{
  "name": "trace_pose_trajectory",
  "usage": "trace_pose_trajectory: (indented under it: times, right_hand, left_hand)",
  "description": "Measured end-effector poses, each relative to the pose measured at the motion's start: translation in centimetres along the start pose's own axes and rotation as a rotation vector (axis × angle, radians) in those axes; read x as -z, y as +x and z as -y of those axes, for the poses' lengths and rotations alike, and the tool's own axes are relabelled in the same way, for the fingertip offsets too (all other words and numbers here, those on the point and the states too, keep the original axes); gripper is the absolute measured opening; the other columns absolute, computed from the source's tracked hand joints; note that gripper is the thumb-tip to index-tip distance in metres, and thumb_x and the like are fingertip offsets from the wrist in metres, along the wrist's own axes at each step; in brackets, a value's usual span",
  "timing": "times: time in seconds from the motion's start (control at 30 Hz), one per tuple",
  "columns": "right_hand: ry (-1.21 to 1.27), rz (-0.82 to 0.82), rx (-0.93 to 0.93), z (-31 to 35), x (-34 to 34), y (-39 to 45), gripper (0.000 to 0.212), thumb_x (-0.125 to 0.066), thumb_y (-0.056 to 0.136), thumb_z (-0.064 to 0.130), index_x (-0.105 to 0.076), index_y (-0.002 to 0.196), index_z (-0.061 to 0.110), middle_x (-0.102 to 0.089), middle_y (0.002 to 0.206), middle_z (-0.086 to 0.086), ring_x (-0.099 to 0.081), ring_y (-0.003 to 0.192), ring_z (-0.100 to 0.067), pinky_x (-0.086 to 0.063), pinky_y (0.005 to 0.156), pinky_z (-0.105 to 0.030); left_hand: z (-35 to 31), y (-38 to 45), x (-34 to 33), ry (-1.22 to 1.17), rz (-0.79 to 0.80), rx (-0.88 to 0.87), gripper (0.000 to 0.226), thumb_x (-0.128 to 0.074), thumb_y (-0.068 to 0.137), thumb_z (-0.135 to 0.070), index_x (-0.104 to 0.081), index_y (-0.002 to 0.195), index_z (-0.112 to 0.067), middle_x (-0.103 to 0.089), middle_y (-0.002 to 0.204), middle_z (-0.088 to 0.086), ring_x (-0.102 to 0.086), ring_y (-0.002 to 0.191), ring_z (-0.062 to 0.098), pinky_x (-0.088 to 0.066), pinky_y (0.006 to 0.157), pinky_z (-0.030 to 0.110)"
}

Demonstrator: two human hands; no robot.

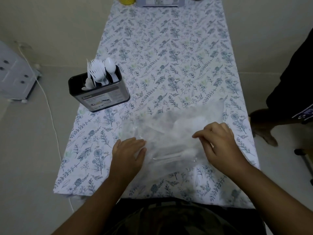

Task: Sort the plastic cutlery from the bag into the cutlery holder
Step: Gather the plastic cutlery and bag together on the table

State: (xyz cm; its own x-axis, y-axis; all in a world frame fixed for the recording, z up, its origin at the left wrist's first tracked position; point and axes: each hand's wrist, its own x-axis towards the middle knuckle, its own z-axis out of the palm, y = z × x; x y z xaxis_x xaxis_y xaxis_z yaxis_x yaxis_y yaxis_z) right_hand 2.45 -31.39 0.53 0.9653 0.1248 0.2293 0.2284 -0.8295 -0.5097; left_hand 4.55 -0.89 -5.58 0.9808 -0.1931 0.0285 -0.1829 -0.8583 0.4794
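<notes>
A clear plastic bag lies on the flowered tablecloth near the front edge, with white plastic cutlery showing through it. My left hand rests flat on the bag's left end, fingers together. My right hand sits on the bag's right part, fingers curled and pinching the plastic. The black and metal cutlery holder stands at the table's left edge. It holds white forks, a spoon and other white pieces.
The table is long and narrow under the cloth. At its far end stand a yellow container and a box. Another person's legs are at the right. A white cable runs along the floor at the left.
</notes>
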Motion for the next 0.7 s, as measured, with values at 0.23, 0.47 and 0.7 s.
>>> trace_pose_trajectory:
  times: [0.23,0.47,0.7]
  right_hand:
    - [-0.153,0.106,-0.238,-0.2,-0.3,-0.8,0.031,-0.056,0.089,0.047,-0.075,0.111,0.035,-0.064,0.117,0.006,-0.043,0.120,-0.016,-0.022,0.097,-0.034]
    - [-0.323,0.329,-0.237,-0.8,-4.2,-0.7,0.045,-0.050,0.090,0.048,-0.073,0.122,0.026,-0.066,0.136,-0.002,-0.052,0.132,-0.030,-0.028,0.108,-0.044]
    - [-0.314,0.176,-0.224,-0.3,-5.2,-0.7,0.023,-0.064,0.092,0.034,-0.078,0.107,0.024,-0.069,0.103,0.002,-0.058,0.097,-0.028,-0.040,0.082,-0.042]
  left_hand:
    - [0.5,-0.3,-0.2,-0.063,-0.047,-0.135,0.029,-0.059,0.090,-0.034,-0.078,0.104,-0.017,-0.076,0.104,-0.004,-0.068,0.099,0.021,-0.051,0.092,0.045]
    - [0.0,-0.1,1.0,-0.150,-0.096,-0.268,0.025,-0.064,0.091,-0.030,-0.076,0.107,-0.014,-0.073,0.106,-0.002,-0.064,0.102,0.017,-0.047,0.095,0.036]
    - [0.9,-1.1,-0.2,0.072,0.199,-0.014,0.057,-0.029,0.098,-0.040,-0.039,0.149,-0.016,-0.040,0.155,0.001,-0.025,0.148,0.020,-0.010,0.123,0.041]
